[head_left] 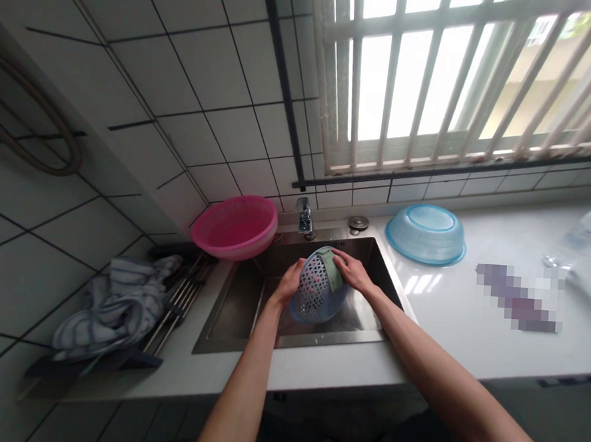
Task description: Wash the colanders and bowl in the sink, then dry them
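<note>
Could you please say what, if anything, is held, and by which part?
The left hand holds the basket by its edge; the right hand holds a green cloth against it.

the right hand [355,273] partly covers the green cloth [332,271], pixelation obscures one item [518,300], and the left edge crops a looped tube [60,136].

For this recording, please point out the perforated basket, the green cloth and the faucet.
Perforated basket [312,291]: head view, on its hole-patterned surface.
Green cloth [332,270]: head view, middle of its visible part.
Faucet [304,216]: head view, on its metal body.
</note>
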The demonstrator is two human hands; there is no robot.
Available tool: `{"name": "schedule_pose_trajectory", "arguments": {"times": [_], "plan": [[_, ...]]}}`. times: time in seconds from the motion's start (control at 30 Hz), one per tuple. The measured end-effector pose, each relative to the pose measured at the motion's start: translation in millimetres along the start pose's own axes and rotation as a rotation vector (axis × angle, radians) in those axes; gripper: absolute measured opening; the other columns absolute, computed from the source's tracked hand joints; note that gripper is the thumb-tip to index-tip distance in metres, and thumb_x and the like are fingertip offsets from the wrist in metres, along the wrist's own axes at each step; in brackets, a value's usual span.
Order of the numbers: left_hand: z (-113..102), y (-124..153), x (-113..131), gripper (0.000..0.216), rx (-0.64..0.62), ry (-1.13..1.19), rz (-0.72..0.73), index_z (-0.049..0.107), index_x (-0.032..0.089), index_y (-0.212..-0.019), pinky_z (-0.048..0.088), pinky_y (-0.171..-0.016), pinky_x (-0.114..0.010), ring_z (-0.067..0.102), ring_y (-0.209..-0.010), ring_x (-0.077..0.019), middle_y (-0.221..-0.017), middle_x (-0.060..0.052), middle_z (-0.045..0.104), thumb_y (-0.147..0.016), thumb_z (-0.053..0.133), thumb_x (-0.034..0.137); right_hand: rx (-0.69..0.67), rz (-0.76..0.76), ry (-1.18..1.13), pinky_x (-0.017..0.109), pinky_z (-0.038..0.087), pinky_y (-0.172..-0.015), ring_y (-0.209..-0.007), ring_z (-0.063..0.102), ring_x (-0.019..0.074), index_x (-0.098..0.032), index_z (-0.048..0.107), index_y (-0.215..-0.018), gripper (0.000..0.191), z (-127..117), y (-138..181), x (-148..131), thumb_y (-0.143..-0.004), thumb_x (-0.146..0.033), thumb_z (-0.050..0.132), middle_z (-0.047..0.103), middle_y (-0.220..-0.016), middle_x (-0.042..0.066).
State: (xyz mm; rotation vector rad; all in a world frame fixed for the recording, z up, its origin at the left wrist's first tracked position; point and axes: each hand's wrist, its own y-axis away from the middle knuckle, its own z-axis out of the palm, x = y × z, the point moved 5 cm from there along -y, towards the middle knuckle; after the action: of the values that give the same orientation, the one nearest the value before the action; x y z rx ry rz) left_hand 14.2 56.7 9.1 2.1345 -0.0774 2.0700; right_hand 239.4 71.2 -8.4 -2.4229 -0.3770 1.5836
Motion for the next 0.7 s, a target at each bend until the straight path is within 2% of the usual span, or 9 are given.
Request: {"name": "schedule_pose_trajectory", "arguments": {"times": [0.07,0.2,0.33,0.43,0.57,0.63,0.7], "plan": [[2,0,-2,0.068,-0.032,0.036,-0.004,0.074,0.019,-0.111,0.057,-0.079,-0.036,0.070,-0.086,-0.0241,-0.098,-0.006,0.078,-0.085,0.070,0.082,0.057,0.005,0.029,0.052,0.052,-0.119,-0.133,0.069,0.0302,-0.027,0.072,-0.144,0.050,-4,-1,2,-0.108,-0.055,0.051,0.074,-0.142,0.010],[8,-1,0,0.063,-0.097,0.117,0.053,0.073,0.020,-0.115,0.055,-0.099,-0.038,0.071,-0.104,-0.0247,-0.113,-0.007,0.078,-0.086,0.073,0.076,0.248,-0.070,0.190,0.057,0.050,-0.118,-0.132,0.063,0.0351,-0.023,0.076,-0.136,0.049,-14,-3,-5,-0.104,-0.055,0.057,0.070,-0.139,0.016],[15,-1,0,0.054,-0.192,0.117,0.070,0.074,0.020,-0.112,0.052,-0.104,-0.036,0.069,-0.111,-0.0234,-0.118,-0.008,0.076,-0.087,0.076,0.067,0.219,-0.120,0.192,0.053,0.053,-0.116,-0.128,0.065,0.0325,-0.022,0.075,-0.137,0.046,-12,-2,-8,-0.105,-0.048,0.055,0.069,-0.138,0.015],[13,-1,-2,0.043,-0.227,0.115,0.044,0.075,0.019,-0.106,0.054,-0.096,-0.032,0.069,-0.103,-0.0215,-0.112,-0.006,0.076,-0.084,0.081,0.056,0.141,-0.170,0.199,0.053,0.049,-0.121,-0.136,0.062,0.0318,-0.022,0.072,-0.142,0.046,-4,2,-12,-0.105,-0.046,0.057,0.066,-0.147,0.015],[-2,-4,-6,0.042,-0.135,0.167,-0.087,0.074,0.020,-0.117,0.048,-0.066,-0.026,0.067,-0.074,-0.0169,-0.092,-0.004,0.077,-0.084,0.078,0.046,0.040,-0.217,0.269,0.053,0.045,-0.125,-0.145,0.056,0.0328,-0.019,0.064,-0.151,0.052,12,10,-29,-0.107,-0.045,0.057,0.060,-0.156,0.017],[-9,-5,-6,0.046,-0.074,0.227,-0.144,0.073,0.020,-0.124,0.047,-0.064,-0.026,0.068,-0.071,-0.0166,-0.094,-0.005,0.079,-0.086,0.076,0.047,0.016,-0.245,0.312,0.054,0.044,-0.126,-0.147,0.054,0.0337,-0.019,0.062,-0.153,0.052,20,15,-42,-0.108,-0.043,0.057,0.059,-0.157,0.018],[-12,-6,-8,0.044,-0.043,0.278,-0.193,0.076,0.018,-0.119,0.051,-0.067,-0.028,0.070,-0.072,-0.0180,-0.095,-0.008,0.081,-0.089,0.075,0.051,-0.014,-0.287,0.352,0.058,0.041,-0.127,-0.147,0.053,0.0354,-0.021,0.062,-0.154,0.051,28,21,-55,-0.107,-0.042,0.060,0.059,-0.157,0.018]]}}
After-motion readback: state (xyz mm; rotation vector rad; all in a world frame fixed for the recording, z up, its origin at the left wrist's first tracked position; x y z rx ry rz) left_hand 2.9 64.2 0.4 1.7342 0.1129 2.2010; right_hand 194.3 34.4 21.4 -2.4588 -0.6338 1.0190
